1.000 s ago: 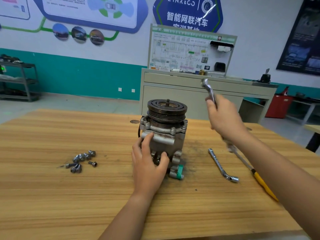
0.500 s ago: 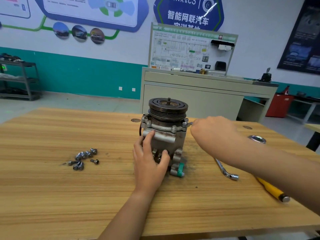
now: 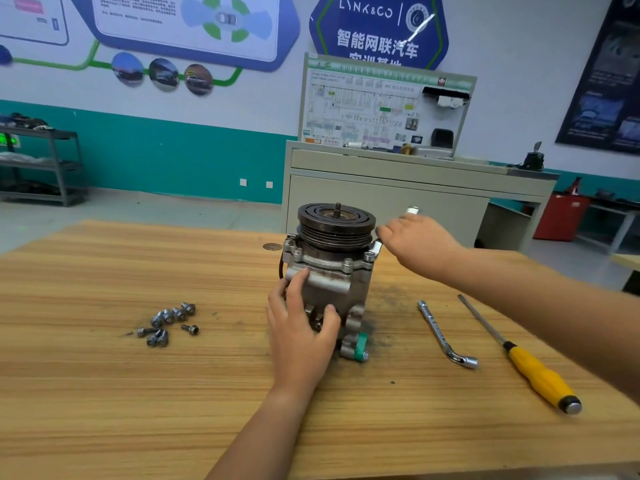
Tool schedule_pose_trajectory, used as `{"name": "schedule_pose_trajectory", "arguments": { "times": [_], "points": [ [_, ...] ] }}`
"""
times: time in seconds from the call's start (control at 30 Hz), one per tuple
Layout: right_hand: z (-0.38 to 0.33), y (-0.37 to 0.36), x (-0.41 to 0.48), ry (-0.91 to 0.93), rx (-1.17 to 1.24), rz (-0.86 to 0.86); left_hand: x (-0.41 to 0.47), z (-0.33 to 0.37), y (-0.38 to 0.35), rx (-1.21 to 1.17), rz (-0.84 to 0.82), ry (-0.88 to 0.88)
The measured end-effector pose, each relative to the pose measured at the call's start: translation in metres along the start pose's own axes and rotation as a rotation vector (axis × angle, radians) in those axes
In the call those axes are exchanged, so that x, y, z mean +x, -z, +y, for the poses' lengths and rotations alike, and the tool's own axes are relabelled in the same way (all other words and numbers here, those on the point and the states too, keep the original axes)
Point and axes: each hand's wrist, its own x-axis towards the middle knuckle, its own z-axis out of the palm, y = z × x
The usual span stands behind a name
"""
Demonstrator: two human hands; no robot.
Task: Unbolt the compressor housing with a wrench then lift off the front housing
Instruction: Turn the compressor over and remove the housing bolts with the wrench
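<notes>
Compressor [image 3: 329, 271] one; wrenches [image 3: 440, 332] [image 3: 412, 210] two; screwdriver [image 3: 533, 368] one

Table [image 3: 138, 393]: wood-grain top, pale, matt.
Compressor [image 3: 332, 285]: cast metal body, dull grey, rough, brown staining on its front.
Pulley [image 3: 336, 221] on top of the compressor: dark metal, grooved, matt.
Cap [image 3: 361, 342] at the compressor's foot: green plastic, smooth.
Smear [image 3: 384, 296] on the wood right of the compressor: dark, gritty.
Bolts [image 3: 169, 320] left of the compressor: bright metal, slight shine.
Spare wrench [image 3: 443, 334] right of the compressor: chromed, glossy.
Screwdriver [image 3: 540, 379] farther right: steel shaft, glossy yellow plastic handle, metal end cap.
Wrench [image 3: 412, 210] gripped by the right hand [image 3: 419, 244] beside the pulley: polished metal.
</notes>
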Motion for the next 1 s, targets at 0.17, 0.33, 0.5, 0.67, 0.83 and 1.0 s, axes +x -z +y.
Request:
{"name": "schedule_pose_trajectory", "arguments": {
  "times": [0.17, 0.33, 0.5, 0.67, 0.83, 1.0],
  "points": [
    [-0.013, -0.021, 0.003, -0.174, 0.321, 0.201, 0.000, -0.002, 0.002, 0.005, -0.022, -0.012],
    [-0.017, 0.000, -0.032, -0.776, 1.207, 0.561, 0.001, -0.003, 0.001, -0.003, 0.001, -0.028],
    [-0.026, 0.030, -0.066, -0.589, 0.558, 0.116, 0.000, -0.002, 0.001, -0.004, -0.024, -0.016],
    [-0.047, 0.048, -0.063, -0.459, 0.277, -0.136, 0.000, -0.001, 0.002, -0.013, -0.012, -0.049],
    [-0.053, 0.073, -0.048, -0.306, 0.196, -0.251, -0.001, -0.003, 0.001, -0.014, 0.000, -0.067],
    [-0.044, 0.081, -0.034, -0.224, 0.082, -0.310, -0.002, -0.003, 0.004, -0.019, -0.016, -0.056]
  ]
}}
